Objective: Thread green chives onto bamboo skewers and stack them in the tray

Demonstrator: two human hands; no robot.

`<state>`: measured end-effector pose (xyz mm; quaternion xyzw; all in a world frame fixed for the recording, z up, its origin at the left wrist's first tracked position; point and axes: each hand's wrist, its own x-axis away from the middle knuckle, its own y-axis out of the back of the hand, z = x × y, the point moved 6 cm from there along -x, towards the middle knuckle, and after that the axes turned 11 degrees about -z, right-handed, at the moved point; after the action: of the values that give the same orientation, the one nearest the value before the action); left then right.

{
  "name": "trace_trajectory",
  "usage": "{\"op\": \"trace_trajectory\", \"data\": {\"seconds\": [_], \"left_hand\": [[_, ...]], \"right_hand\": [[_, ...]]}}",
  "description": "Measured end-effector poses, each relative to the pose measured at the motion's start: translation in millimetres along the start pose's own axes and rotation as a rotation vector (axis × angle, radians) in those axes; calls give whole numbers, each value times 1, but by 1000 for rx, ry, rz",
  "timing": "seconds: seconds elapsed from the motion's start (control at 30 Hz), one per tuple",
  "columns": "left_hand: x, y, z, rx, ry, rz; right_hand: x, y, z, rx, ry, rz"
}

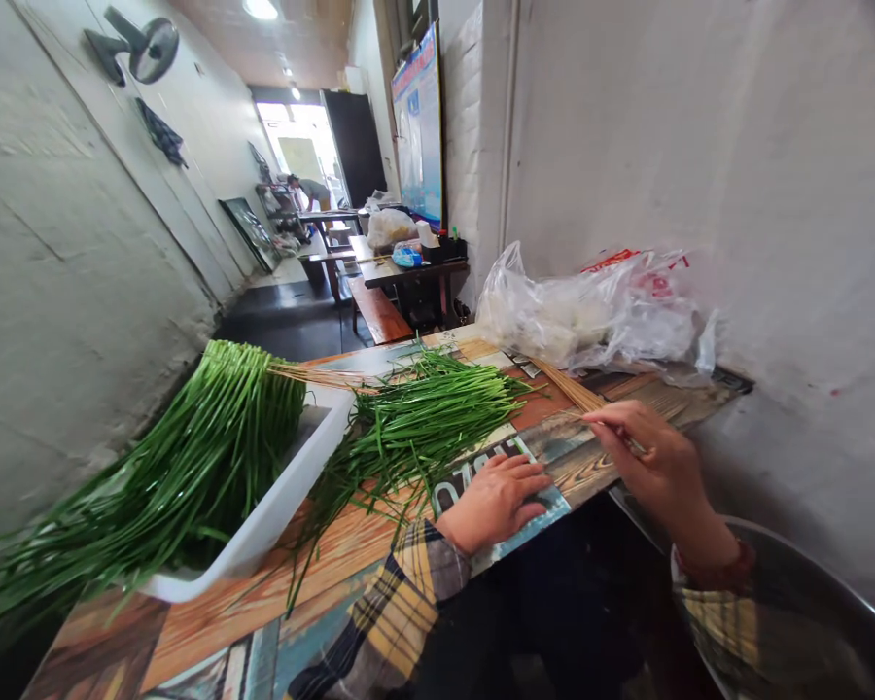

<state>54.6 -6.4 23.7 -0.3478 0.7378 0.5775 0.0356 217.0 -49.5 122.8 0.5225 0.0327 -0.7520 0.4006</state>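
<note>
My left hand (497, 501) lies palm down on the patterned tabletop (211, 574), fingers stretched out, with nothing held in it. To its right, the thumb and fingers of my right hand (648, 467) are pinched at the near end of a bundle of thin bamboo skewers (569, 384). How many of them it grips is hidden. Beyond my left hand lies a loose pile of green garlic chives (437, 403). More chives (240, 418), threaded side by side on skewers (328, 375), fill a white plastic tray (262, 530) and hang over its left side.
Clear plastic bags (583, 311) with pale contents rest against the wall at the table's far right. A large metal basin (831, 593) stands below my right forearm. Farther off are another table (379, 270), a bench (379, 309) and a person (310, 190) bending near the doorway.
</note>
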Motion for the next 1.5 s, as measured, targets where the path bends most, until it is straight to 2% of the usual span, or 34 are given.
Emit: {"op": "trace_trajectory", "data": {"seconds": [0.1,0.2,0.27,0.47,0.57,0.67,0.77,0.87,1.0,1.13,1.23,1.33,1.5], "left_hand": [[0,5,22,-141,144,-55],[5,17,50,-339,356,-143],[9,25,63,-440,447,-180],[10,33,70,-513,509,-207],[10,35,70,-456,506,-258],[13,39,72,-357,514,-366],[15,49,77,-301,544,-487],[6,58,83,-303,534,-527],[-24,65,98,-366,502,-448],[-54,64,120,-513,518,-279],[-60,57,131,-603,572,-137],[-59,51,125,-668,530,-42],[-44,46,95,-706,465,8]], "right_hand": [[-17,-14,13,-42,43,-49],[-25,-35,10,-118,-36,-44],[-27,-46,6,-185,-109,-49],[-33,-56,-13,-307,-364,-244],[-24,-84,-31,-469,-503,-162],[1,-129,-55,-536,-633,13],[29,-160,-79,-434,-663,55],[47,-175,-95,-353,-660,71],[50,-180,-109,-362,-704,67],[48,-182,-116,-397,-744,36],[48,-183,-118,-420,-789,-2],[49,-182,-120,-452,-837,-42],[47,-180,-120,-522,-874,-69]]}}
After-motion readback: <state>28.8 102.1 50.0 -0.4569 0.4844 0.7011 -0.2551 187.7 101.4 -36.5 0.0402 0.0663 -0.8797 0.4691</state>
